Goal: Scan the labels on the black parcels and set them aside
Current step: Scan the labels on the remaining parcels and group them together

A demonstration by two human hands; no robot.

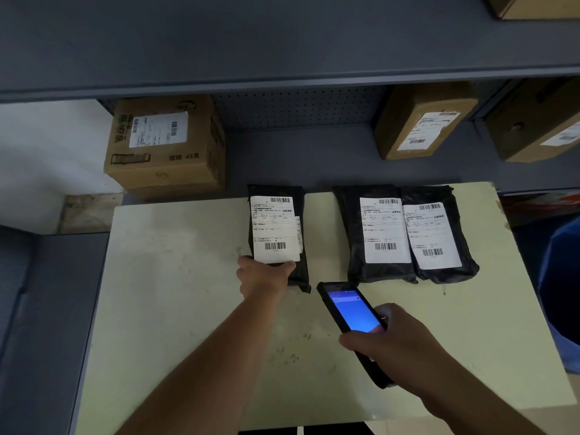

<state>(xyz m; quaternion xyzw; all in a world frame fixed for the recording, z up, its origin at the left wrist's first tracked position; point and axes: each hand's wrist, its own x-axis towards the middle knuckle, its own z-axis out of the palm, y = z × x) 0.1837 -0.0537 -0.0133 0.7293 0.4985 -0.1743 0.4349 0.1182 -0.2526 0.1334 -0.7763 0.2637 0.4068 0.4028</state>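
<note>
Black parcels [276, 233] lie along the table's [175, 293] far edge, one apart at left, two touching toward the right corner; my left hand [263, 274] is clamped on the left parcel's near end; my right hand [405, 346] is wrapped round the scanner [351, 312]; I judge the pair's overlapping labels [408, 230] risk a wrong read.
</note>
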